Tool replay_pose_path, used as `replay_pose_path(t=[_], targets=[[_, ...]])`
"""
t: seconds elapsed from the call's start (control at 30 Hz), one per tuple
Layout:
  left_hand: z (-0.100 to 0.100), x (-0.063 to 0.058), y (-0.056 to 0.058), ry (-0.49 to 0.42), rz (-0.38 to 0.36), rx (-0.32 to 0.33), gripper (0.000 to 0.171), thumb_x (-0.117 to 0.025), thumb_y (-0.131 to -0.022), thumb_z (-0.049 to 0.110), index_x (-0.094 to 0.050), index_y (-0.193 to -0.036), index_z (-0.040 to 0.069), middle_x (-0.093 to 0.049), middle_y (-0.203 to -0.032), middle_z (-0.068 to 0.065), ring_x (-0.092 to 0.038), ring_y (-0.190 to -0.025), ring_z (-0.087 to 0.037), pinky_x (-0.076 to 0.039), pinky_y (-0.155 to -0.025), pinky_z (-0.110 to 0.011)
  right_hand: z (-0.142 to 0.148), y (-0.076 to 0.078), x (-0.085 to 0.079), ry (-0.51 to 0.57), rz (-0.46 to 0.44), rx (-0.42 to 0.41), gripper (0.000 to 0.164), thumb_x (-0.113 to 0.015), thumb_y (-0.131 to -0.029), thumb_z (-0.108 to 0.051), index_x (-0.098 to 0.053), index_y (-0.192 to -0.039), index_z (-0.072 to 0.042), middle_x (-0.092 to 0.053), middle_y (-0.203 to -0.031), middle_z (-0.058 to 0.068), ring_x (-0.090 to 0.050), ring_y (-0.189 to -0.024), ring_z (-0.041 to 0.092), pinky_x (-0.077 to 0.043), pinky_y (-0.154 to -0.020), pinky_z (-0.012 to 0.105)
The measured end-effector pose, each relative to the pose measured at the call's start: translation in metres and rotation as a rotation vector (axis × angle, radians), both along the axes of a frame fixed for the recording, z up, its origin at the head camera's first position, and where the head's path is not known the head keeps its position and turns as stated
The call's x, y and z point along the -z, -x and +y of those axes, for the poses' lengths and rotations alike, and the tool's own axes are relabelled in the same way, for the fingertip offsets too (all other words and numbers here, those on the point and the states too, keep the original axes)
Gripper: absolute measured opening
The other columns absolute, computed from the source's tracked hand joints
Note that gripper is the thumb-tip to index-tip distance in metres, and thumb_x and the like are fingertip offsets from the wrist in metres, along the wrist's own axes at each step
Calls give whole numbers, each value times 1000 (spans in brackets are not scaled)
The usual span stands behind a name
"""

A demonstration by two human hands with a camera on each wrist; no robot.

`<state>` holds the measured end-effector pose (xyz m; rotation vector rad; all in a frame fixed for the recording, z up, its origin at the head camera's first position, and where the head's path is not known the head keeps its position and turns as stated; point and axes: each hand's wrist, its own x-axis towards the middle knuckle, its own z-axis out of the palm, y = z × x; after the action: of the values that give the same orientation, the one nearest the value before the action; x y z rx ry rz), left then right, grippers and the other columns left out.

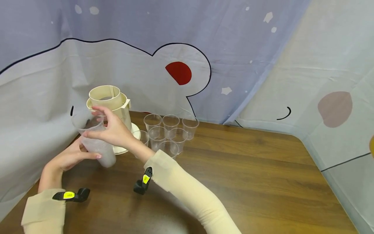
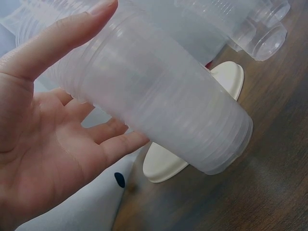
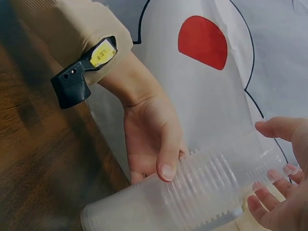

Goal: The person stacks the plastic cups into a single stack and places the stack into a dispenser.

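Note:
My left hand (image 1: 68, 156) grips a nested stack of clear plastic cups (image 1: 103, 152), tilted over the table with its closed end down to the right. In the left wrist view, the thumb lies across the stack (image 2: 168, 101) near the rims and the fingers pass underneath. My right hand (image 1: 115, 130) holds the plastic cup (image 3: 252, 166) at the open end of the stack, thumb on one side and fingers on the other. That cup stands out beyond the packed rims. How far it is still nested is hard to tell.
Behind the hands, a cream cylindrical container (image 1: 125, 115) stands on a round white base (image 1: 135, 131). Several clear cups (image 1: 157, 139) stand upright to its right on the wooden table (image 1: 248, 169). A printed curtain (image 1: 131, 71) hangs along the back and left.

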<state>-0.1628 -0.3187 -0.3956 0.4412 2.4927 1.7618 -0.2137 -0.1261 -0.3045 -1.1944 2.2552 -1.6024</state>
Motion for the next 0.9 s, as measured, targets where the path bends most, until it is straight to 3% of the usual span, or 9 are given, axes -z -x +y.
replay_pose_path(t=[0.23, 0.57, 0.9], targets=[[0, 1, 0, -13, 7, 5, 78, -65, -80, -8, -26, -138, 27, -49, -122, 19, -52, -105, 6, -45, -82, -14, 0, 0, 4, -22, 5, 8, 75, -77, -79, -17, -38, -143, -11, -56, -136, 3, -53, -107, 2, -41, -87, 12], [0, 2, -2, -122, -44, 45, 72, -62, -81, -12, -31, -133, 28, -55, -118, 15, -56, -103, 2, -48, -81, -16, -1, -1, 11, -60, -5, 52, 75, -79, -78, -20, -40, -142, -12, -58, -135, 0, -52, -118, 2, -39, -95, 11], [1, 0, -1, -55, 5, 37, 76, -64, -81, -9, -28, -137, 27, -38, -130, 18, -47, -110, 7, -44, -83, -13, -4, 0, 20, -47, -1, 36, 75, -79, -78, -16, -41, -141, -9, -57, -135, 7, -51, -125, 6, -36, -97, 10]])
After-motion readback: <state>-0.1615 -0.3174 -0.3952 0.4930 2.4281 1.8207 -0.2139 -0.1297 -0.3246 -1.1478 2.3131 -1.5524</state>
